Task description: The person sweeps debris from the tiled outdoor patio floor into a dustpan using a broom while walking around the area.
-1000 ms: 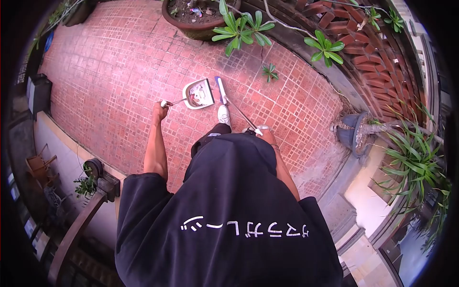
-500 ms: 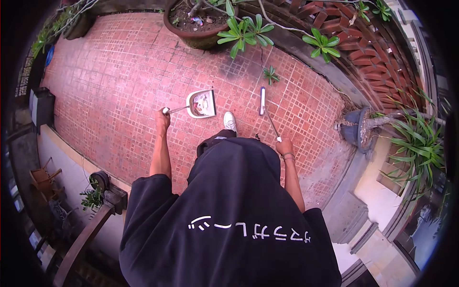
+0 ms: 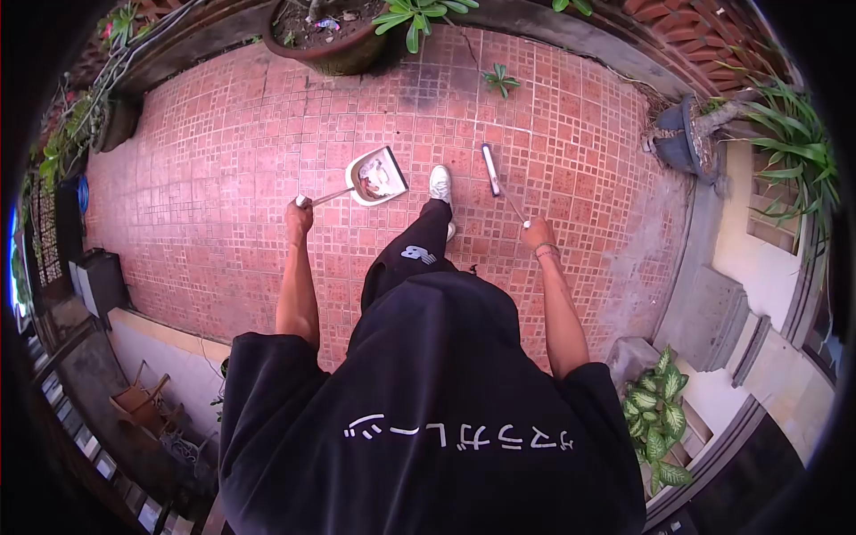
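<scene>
My left hand [image 3: 300, 217] is closed round the handle end of a long-handled dustpan [image 3: 364, 198]. The white pan holds some litter [image 3: 380, 176], pale and brown bits too small to name. Its dark-edged mouth faces right, toward my white shoe [image 3: 440, 183]. My right hand [image 3: 537, 234] grips the top of a broom [image 3: 489, 168], whose narrow head with a white top and dark edges is at the floor, right of the shoe. The broom and the dustpan are apart, with my foot between them.
Red patterned tiles [image 3: 223, 178] cover the floor. A large round planter [image 3: 343, 62] stands ahead, and a dark pot [image 3: 682, 138] with a thick-stemmed plant is at the right. A small green sprig [image 3: 501, 80] lies beyond the broom. A low wall [image 3: 169, 334] borders the left.
My view has shifted, and one leg now shows stretched forward in a step. The dustpan and the broom head have both tilted a little. Both hands keep their hold.
</scene>
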A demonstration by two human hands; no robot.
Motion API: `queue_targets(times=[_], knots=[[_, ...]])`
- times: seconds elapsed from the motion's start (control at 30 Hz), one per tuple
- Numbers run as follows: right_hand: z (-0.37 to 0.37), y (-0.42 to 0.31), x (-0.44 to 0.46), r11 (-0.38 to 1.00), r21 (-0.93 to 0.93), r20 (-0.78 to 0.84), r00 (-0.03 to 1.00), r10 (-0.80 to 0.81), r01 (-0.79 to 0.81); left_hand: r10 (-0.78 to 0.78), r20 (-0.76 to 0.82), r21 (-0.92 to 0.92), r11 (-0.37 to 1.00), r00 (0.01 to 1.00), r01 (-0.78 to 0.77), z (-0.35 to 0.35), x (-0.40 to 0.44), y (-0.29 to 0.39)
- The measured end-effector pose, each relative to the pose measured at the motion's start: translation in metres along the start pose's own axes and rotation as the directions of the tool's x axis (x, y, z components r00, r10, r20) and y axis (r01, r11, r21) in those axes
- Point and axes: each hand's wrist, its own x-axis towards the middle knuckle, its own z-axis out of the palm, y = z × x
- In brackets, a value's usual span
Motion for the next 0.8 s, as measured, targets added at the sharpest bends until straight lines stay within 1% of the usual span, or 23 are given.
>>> queue_targets(times=[0.1,0.13,0.17,0.2,0.3,0.33,0.43,0.5,0.57,0.6,0.67,0.7,0.73,0.77,0.8], knots=[[0.025,-0.04,-0.01,0.999,0.011,0.018,0.999,-0.039,0.038,-0.003,0.068,-0.055,0.998,0.998,0.006,-0.003,-0.003,0.012],[0.03,-0.057,-0.016,0.997,-0.001,0.095,0.993,-0.075,0.075,-0.014,0.058,-0.058,0.998,0.998,0.017,0.001,-0.004,0.012],[0.033,-0.07,-0.02,0.993,-0.011,0.175,0.978,-0.111,0.115,0.027,0.071,-0.109,0.994,0.997,-0.019,0.009,-0.002,0.002],[0.039,-0.074,-0.018,0.991,-0.018,0.183,0.975,-0.127,0.132,0.066,0.081,-0.159,0.986,0.995,-0.053,0.013,-0.004,-0.004],[0.049,-0.079,-0.013,0.943,-0.011,0.224,0.92,-0.322,0.332,0.047,0.064,-0.178,0.983,0.997,-0.035,0.018,-0.011,-0.014],[0.043,-0.08,-0.012,0.94,-0.02,0.225,0.917,-0.329,0.342,0.051,0.063,-0.191,0.981,0.997,-0.038,0.022,-0.013,-0.013],[0.018,-0.085,0.0,0.967,-0.047,0.195,0.952,-0.237,0.251,0.009,0.033,-0.161,0.987,0.999,-0.004,0.025,-0.023,-0.013],[0.011,-0.1,0.012,0.952,-0.038,0.187,0.938,-0.292,0.304,-0.022,0.014,-0.138,0.99,1.0,0.024,0.018,-0.032,-0.012],[0.007,-0.115,0.026,0.929,-0.017,0.161,0.918,-0.363,0.371,0.033,-0.107,-0.114,0.992,0.994,-0.045,0.007,-0.039,-0.003],[-0.004,-0.132,0.025,0.926,-0.025,0.164,0.915,-0.368,0.376,0.062,-0.165,-0.101,0.992,0.984,-0.08,0.003,-0.041,0.001],[-0.035,-0.181,0.019,0.928,-0.071,0.084,0.93,-0.359,0.365,0.029,-0.209,-0.129,0.99,0.977,-0.057,0.0,-0.047,0.003],[-0.039,-0.196,0.028,0.923,-0.083,0.089,0.926,-0.368,0.375,0.002,-0.245,-0.149,0.988,0.969,-0.04,-0.002,-0.05,0.002],[-0.04,-0.212,0.038,0.902,-0.136,0.075,0.912,-0.403,0.41,-0.026,-0.278,-0.169,0.985,0.96,-0.022,-0.004,-0.054,0.001],[-0.041,-0.227,0.046,0.877,-0.188,0.065,0.897,-0.438,0.442,-0.043,-0.282,-0.176,0.984,0.958,-0.008,-0.007,-0.057,0.003],[-0.041,-0.24,0.052,0.872,-0.198,0.074,0.893,-0.443,0.449,-0.057,-0.288,-0.167,0.986,0.956,0.008,-0.01,-0.059,0.005]])
